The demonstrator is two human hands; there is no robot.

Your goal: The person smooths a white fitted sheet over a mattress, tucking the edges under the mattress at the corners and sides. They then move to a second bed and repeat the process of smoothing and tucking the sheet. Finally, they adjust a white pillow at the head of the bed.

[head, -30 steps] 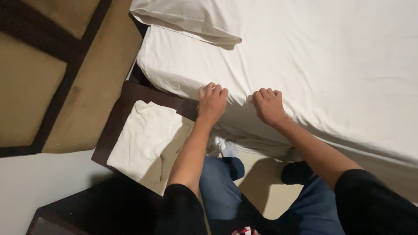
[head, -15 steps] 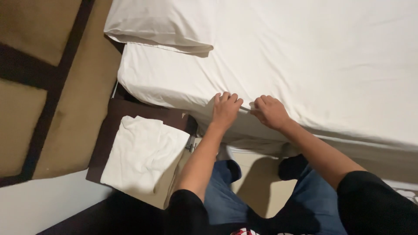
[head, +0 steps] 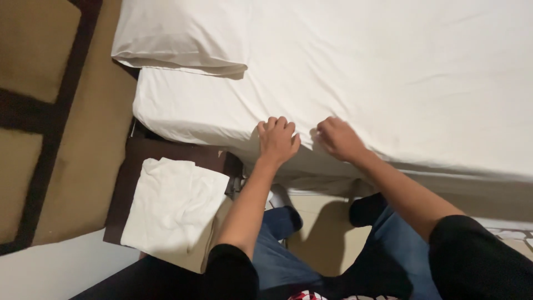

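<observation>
A white fitted sheet [head: 388, 83], smooth cotton with faint creases, is stretching flat over the mattress and folding down its near side edge. The left hand [head: 276, 140] is resting on that edge, fingers curled and clenching a pinch of the sheet where it is turning over the side. The right hand [head: 338, 139] is lying just beside it along the same edge, fingers bent and gripping a small ridge of the cloth.

A soft, plump white pillow [head: 177, 36] is lying at the head end of the sheet, its corner overhanging the mattress side. Below the sheet's near edge, toward the head end, a dark brown wooden bedside table [head: 141, 158] is standing, carrying a loosely folded white cloth [head: 172, 205]. A padded tan wall panel [head: 33, 111] with dark strips is running beyond the table. The person's knees in blue jeans [head: 277, 244] are pressing close under the sheet's edge.
</observation>
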